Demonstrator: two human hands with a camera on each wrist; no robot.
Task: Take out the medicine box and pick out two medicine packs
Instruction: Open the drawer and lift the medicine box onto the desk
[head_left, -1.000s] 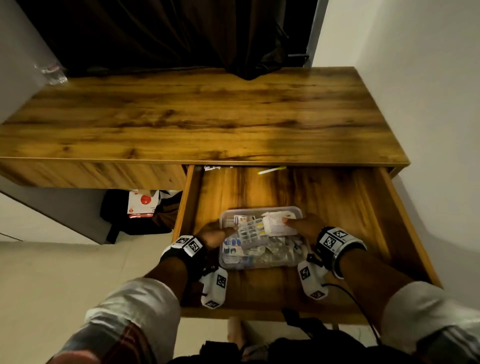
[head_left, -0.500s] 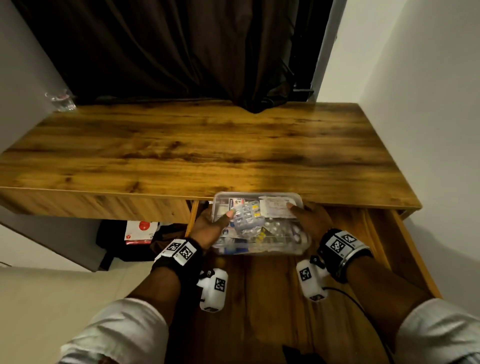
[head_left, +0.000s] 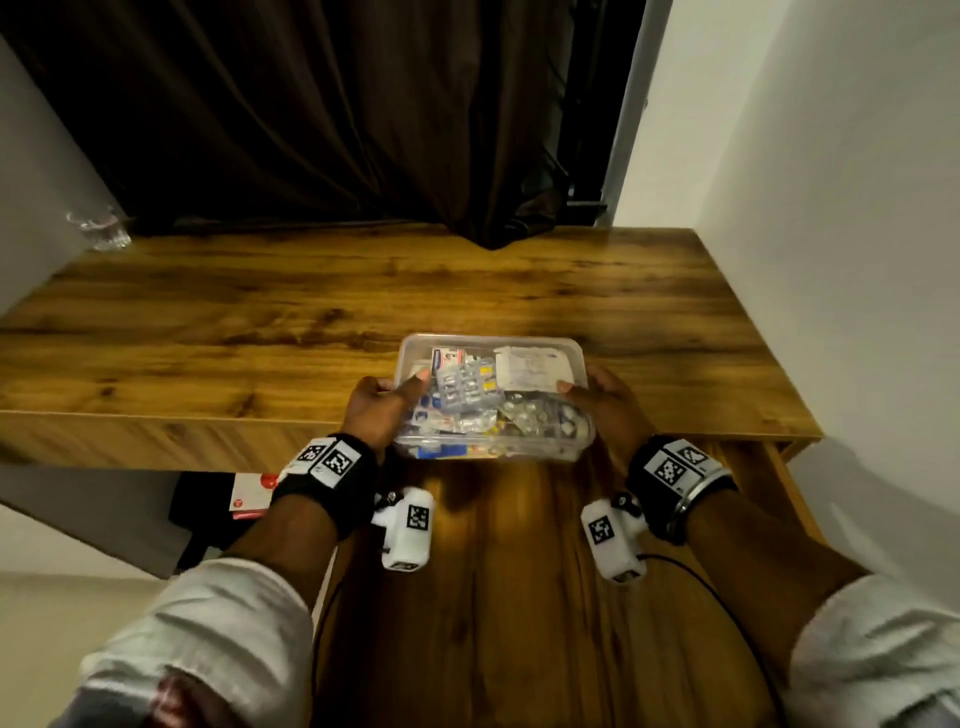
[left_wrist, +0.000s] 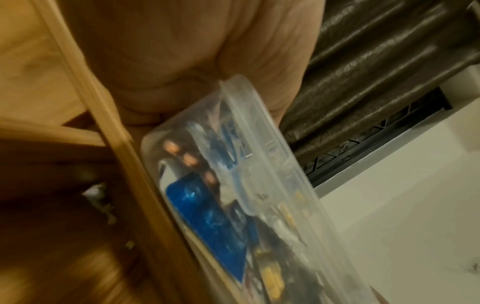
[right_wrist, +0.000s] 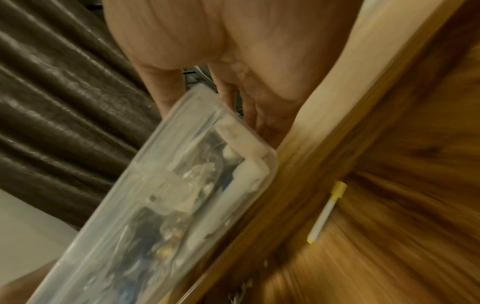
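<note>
The clear medicine box (head_left: 491, 397) is being gripped at both ends by the left hand (head_left: 375, 411) and right hand (head_left: 609, 408), being kept level above the desk (head_left: 260, 322) edge, presumably so the loose packs stay inside.

Left hand (left_wrist: 197, 67) gripping the corner of the clear medicine box (left_wrist: 262, 201) — thumb over the rim, fingers beneath. Blue medicine pack (left_wrist: 207, 224) and blister packs inside, blurred. Bench (left_wrist: 122, 144) edge just beside the box; dark curtain (left_wrist: 376, 67) beyond the hand.
</note>
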